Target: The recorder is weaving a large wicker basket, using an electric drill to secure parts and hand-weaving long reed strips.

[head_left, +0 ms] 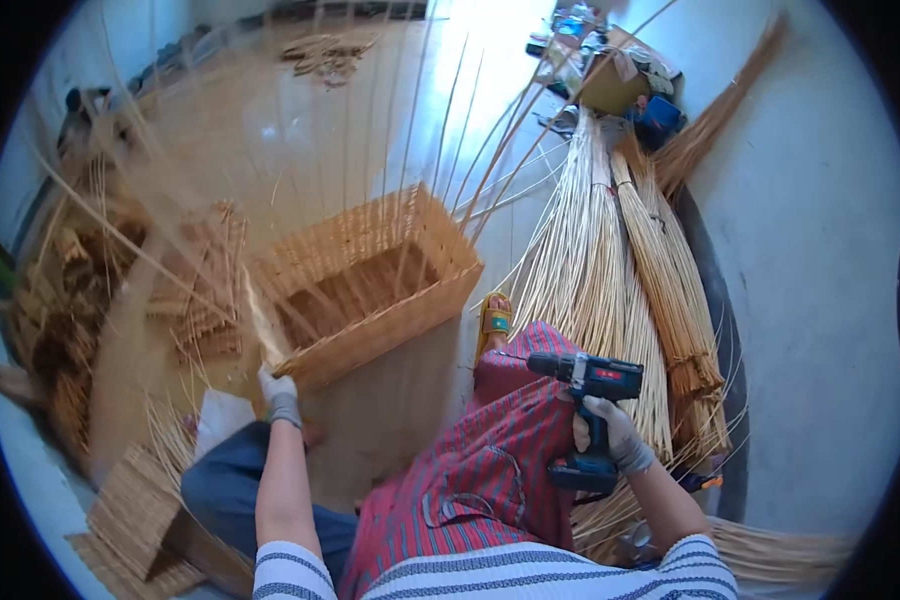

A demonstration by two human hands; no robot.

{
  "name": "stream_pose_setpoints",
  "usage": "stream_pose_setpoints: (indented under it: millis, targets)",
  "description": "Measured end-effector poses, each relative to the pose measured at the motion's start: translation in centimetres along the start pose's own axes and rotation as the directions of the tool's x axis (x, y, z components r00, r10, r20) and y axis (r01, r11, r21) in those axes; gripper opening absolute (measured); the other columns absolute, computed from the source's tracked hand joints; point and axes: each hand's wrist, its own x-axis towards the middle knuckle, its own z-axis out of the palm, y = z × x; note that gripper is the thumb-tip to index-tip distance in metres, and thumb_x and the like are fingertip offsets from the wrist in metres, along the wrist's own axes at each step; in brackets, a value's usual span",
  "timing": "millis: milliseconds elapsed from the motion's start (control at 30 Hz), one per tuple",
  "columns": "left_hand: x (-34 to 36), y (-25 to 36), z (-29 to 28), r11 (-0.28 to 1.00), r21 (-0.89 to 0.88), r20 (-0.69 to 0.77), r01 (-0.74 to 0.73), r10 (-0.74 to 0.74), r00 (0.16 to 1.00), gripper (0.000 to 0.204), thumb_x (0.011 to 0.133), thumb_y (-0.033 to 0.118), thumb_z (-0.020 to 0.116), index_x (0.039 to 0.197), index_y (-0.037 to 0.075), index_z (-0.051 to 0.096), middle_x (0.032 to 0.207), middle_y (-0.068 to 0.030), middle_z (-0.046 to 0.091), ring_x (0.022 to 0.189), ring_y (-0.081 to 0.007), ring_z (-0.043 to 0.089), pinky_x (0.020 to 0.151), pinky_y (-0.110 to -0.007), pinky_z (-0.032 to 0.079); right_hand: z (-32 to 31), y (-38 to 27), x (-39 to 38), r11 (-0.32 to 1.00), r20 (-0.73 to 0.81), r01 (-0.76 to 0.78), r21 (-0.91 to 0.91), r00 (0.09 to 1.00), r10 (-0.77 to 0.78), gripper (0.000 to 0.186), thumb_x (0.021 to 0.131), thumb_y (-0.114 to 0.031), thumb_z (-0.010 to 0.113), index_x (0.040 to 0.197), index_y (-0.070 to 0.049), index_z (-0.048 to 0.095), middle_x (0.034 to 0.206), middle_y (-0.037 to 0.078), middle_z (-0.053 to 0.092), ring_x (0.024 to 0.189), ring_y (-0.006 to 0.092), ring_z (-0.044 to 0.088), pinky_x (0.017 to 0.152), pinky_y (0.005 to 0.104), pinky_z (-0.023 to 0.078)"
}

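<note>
While the left hand (279,388) holds the near left corner of the basket (400,325), I have the right hand (610,428) wrapped around the handle of a drill (610,378). Both hands are closed, in pale gloves (625,446). I cannot tell if a finger is pushing the drill's trigger. The basket is near the middle of the scene, a bit to the left, and I cannot tell if it sits flat on the floor (385,415).

To me, the step in hand looks like steadying the basket, with the drill out to the right. I think the next move calls for a firm hold on that corner and care with where the drill aims.

The basket is a long box with its open top facing up. Its long side runs from near left to far right. The drill points left, its body lying left to right above the red striped cloth (470,460), and its handle drops toward the near side.
</note>
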Motion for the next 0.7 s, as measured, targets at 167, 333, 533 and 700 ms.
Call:
stream_pose_setpoints:
  millis: [167,333,533,700]
  targets:
    - [-18.1,3.6,4.8,0.85,0.275,0.139,-0.449,0.427,0.894,0.055,0.077,0.003,0.062,0.13,-0.001,0.051,0.115,-0.0174,0.063,0.111,-0.0291,0.06,0.1,-0.038,0.047,3.4,-3.5,-1.2,0.865,0.173,0.115,-0.489,0.984,-0.033,0.019,0.089,-0.019,0.067,0.096,-0.003,0.06,0.067,0.007,0.062,0.05,0.0166,0.056,0.05,0.0279,0.048]
    - [-28.3,5.6,8.1,0.919,0.004,0.69,0.394,-0.288,0.664,0.033,0.099,0.018,0.058,0.129,0.004,0.057,0.115,-0.0066,0.065,0.098,-0.0142,0.061,0.086,-0.029,0.051,6.9,-2.5,0.5,0.442,0.499,0.481,-0.757,0.863,-0.084,0.039,0.084,-0.017,0.074,0.12,-0.007,0.065,0.096,0.011,0.072,0.081,0.0218,0.07,0.073,0.0354,0.054]
    - [-26.9,5.6,9.2,0.952,0.081,0.616,0.295,-0.281,0.736,0.061,0.084,0.041,0.078,0.122,-0.003,0.059,0.114,-0.0132,0.067,0.104,-0.0203,0.063,0.092,-0.032,0.049,9.1,0.0,3.9,0.132,0.439,0.457,-0.879,0.887,-0.146,0.045,0.082,-0.018,0.076,0.124,-0.009,0.062,0.108,0.017,0.07,0.098,0.0358,0.067,0.082,0.0392,0.054]
    - [-26.6,5.3,10.2,0.948,0.096,0.589,0.303,-0.299,0.751,0.063,0.071,0.046,0.088,0.101,-0.002,0.061,0.096,-0.0125,0.067,0.086,-0.0218,0.063,0.08,-0.035,0.052,9.7,0.7,4.6,0.244,0.304,0.316,-0.917,0.949,-0.088,0.043,0.083,-0.017,0.076,0.122,-0.008,0.063,0.11,0.015,0.07,0.1,0.0314,0.069,0.083,0.0383,0.054]
